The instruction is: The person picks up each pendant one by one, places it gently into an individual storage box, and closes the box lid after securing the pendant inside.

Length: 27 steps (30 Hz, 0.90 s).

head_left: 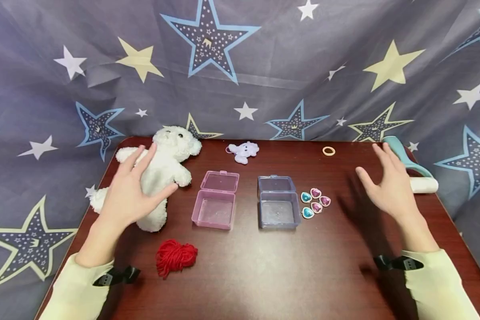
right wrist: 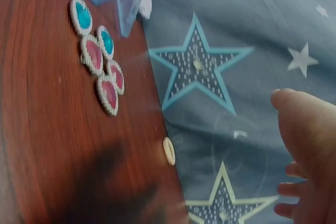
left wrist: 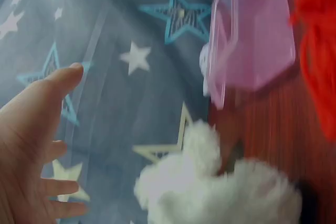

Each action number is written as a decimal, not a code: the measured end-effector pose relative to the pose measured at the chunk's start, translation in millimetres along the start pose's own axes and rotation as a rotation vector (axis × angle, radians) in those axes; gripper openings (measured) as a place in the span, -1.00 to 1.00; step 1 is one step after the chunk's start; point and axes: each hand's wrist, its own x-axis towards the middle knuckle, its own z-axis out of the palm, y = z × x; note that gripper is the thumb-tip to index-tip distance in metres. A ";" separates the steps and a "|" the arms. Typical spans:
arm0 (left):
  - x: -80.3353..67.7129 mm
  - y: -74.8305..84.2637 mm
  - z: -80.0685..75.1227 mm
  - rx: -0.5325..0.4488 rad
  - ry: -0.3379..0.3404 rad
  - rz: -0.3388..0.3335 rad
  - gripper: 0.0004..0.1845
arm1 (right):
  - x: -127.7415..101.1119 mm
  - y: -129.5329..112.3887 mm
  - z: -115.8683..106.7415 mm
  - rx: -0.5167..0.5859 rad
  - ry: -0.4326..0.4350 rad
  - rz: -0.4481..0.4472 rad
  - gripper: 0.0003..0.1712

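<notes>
Left hand (head_left: 130,191) spread, holding nothing, over white teddy bear (head_left: 160,171) | bear's length runs toward the backdrop | right hand (head_left: 386,184) spread, empty, well apart

bare table (head_left: 288,275) is lying open along the near edge, broken only by the red yarn (head_left: 176,257). the pink box (head_left: 216,201) and blue box (head_left: 278,202) are leaving a clear lane between them. the gems (head_left: 315,202) are crowding the blue box's right side, and the white bear (head_left: 160,171) is blocking the left.
</notes>
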 end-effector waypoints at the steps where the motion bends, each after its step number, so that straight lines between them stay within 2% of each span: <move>1: -0.3 4.4 1.4 -0.027 -0.018 0.007 0.06 | 0.9 -4.1 1.7 0.005 -0.004 -0.013 -0.14; 6: -2.4 17.3 11.6 -0.126 -0.106 0.051 -0.02 | 3.1 -21.9 11.0 -0.002 -0.021 -0.096 -0.19; 11: -2.6 20.6 22.2 -0.137 -0.167 0.088 -0.05 | 2.9 -35.6 20.2 -0.005 -0.045 -0.172 -0.23; 18: -3.6 19.9 39.6 -0.162 -0.215 0.079 -0.02 | 2.6 -50.8 36.9 -0.012 -0.129 -0.286 -0.31; 27: -4.7 21.7 64.4 -0.180 -0.308 0.090 0.02 | -2.4 -53.8 59.4 0.009 -0.251 -0.345 -0.36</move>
